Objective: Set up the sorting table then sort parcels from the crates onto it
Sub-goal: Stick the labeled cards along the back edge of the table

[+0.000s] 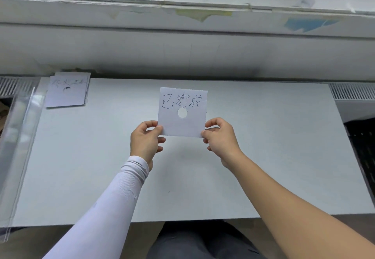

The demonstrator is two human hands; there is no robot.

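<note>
Still in table setup, I'd say: my left hand (145, 143) and right hand (220, 140) pinch the bottom corners of a white handwritten paper card with a round hole (182, 112) above the pale grey tabletop (263, 147), another white handwritten card (67, 91) lies far up-left of my left hand, no parcels sorted.

- The single head view is looking forward and steeply down from above the near edge of the table (263, 157), facing the wall (182, 55) at 12 o'clock.
- It is sitting close — both forearms are entering from 6 o'clock, reaching toward centre.
- Its wide angle is bowing the table edges — floor showing at 9 and 3 o'clock.
</note>
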